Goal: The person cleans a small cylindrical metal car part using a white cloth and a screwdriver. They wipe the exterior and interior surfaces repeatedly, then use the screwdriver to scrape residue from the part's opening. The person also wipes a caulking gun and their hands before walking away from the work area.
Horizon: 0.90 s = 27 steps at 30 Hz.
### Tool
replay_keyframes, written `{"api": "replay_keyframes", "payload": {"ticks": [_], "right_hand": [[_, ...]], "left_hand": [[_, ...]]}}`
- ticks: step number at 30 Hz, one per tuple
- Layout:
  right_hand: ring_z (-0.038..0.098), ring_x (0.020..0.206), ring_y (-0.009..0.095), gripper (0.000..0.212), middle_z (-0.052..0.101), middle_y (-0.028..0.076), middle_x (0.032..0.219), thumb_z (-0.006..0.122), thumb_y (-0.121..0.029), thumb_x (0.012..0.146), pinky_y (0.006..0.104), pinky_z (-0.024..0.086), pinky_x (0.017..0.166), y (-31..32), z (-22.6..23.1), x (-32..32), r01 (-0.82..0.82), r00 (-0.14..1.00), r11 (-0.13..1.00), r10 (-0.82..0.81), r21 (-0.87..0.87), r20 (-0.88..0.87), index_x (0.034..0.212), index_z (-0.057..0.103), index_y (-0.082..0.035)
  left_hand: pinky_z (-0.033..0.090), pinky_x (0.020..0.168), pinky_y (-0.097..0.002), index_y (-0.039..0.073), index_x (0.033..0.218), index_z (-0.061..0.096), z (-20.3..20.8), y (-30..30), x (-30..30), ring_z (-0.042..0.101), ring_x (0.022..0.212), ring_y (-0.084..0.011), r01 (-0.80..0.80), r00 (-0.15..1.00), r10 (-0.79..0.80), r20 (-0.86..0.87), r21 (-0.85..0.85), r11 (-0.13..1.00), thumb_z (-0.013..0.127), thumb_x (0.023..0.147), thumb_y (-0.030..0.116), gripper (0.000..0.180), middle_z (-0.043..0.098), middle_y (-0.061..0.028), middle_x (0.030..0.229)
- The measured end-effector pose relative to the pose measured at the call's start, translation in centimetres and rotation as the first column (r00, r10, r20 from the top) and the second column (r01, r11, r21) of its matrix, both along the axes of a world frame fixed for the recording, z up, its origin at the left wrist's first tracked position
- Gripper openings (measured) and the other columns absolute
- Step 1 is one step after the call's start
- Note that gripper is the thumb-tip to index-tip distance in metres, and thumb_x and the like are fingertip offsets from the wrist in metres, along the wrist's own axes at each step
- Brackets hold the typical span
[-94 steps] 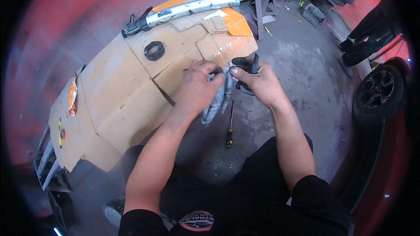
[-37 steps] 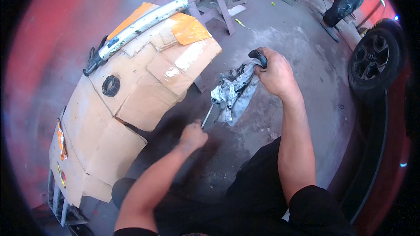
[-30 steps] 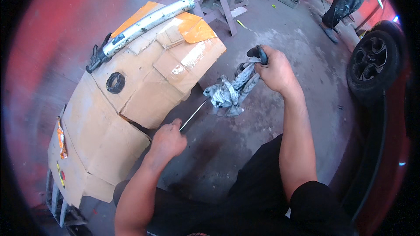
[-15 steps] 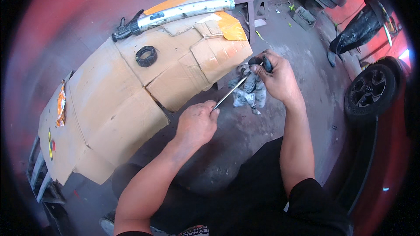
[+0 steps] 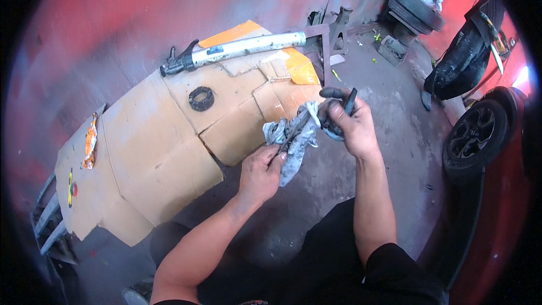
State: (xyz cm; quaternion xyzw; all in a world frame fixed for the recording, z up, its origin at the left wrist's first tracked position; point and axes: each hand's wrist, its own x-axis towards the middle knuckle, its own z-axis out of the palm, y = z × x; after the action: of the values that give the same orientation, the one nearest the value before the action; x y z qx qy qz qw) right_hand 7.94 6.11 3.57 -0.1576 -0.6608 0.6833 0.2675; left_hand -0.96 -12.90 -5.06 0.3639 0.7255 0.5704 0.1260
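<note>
Cloth (image 5: 297,152), grey with black stains, is being held up before the right edge of a flattened cardboard sheet (image 5: 152,158). Against it, a thin dark shaft (image 5: 292,134) is being clasped between the thumb and fingers of the left hand (image 5: 261,172). A dark piece (image 5: 351,101), its shape being partly hidden, is being gripped in the curled fingers of the right hand (image 5: 357,127). On the cardboard sheet, a black ring (image 5: 209,101), a silver cylinder with a black head (image 5: 248,46) and an orange wrapper (image 5: 90,141) are being supported.
</note>
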Motion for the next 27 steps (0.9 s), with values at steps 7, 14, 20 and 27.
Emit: {"api": "replay_keyframes", "payload": {"ticks": [7, 14, 20, 27], "right_hand": [[0.058, 0.070, 0.005, 0.015, 0.066, -0.001, 0.081, 0.073, -0.013, 0.089, 0.0225, 0.047, 0.062, 0.0, -1.1, -0.6, -0.024, 0.999, 0.991, 0.018, 0.128, 0.048, 0.097, 0.068, -0.002], [0.060, 0.069, 0.006, 0.012, 0.068, 0.000, 0.081, 0.071, -0.010, 0.090, 0.0236, 0.050, 0.061, -0.3, -1.4, -1.3, 0.035, 0.993, 0.998, -0.041, 0.051, 0.114, 0.095, 0.067, 0.001], [0.062, 0.070, 0.007, 0.011, 0.069, 0.002, 0.078, 0.071, -0.008, 0.089, 0.0239, 0.050, 0.061, -0.6, -2.3, -2.2, 0.100, 0.984, 0.995, -0.095, -0.027, 0.150, 0.091, 0.068, 0.002], [0.061, 0.069, 0.007, 0.011, 0.069, 0.003, 0.078, 0.072, -0.007, 0.088, 0.0238, 0.050, 0.062, -1.5, -1.7, -2.1, 0.008, 0.960, 0.995, -0.036, 0.102, 0.276, 0.092, 0.070, 0.003]], "left_hand": [[0.047, 0.060, -0.0271, 0.000, 0.105, 0.066, 0.1, 1.5, 0.8, 0.056, 0.064, -0.0089, 0.174, 0.957, -0.174, 0.233, 0.020, 0.985, 0.061, 0.096, 0.014, 0.018, 0.060, -0.0028, 0.077], [0.051, 0.081, -0.0401, 0.005, 0.142, 0.039, 0.0, 2.3, 0.7, 0.064, 0.091, -0.0332, 0.052, 0.998, -0.052, 0.023, 0.025, 0.998, 0.064, 0.094, 0.028, 0.059, 0.065, -0.0198, 0.104], [0.048, 0.095, -0.0432, 0.007, 0.155, 0.009, 3.0, 2.2, -0.5, 0.060, 0.111, -0.0445, 0.115, 0.986, -0.130, -0.103, -0.139, 0.984, 0.067, 0.090, 0.033, 0.091, 0.057, -0.0301, 0.126], [0.035, 0.105, -0.0453, 0.008, 0.146, 0.042, 6.2, 2.2, -2.1, 0.044, 0.124, -0.0352, -0.065, 0.711, -0.040, -0.702, -0.123, 0.990, 0.071, 0.082, 0.017, 0.070, 0.053, -0.0203, 0.129]]}}
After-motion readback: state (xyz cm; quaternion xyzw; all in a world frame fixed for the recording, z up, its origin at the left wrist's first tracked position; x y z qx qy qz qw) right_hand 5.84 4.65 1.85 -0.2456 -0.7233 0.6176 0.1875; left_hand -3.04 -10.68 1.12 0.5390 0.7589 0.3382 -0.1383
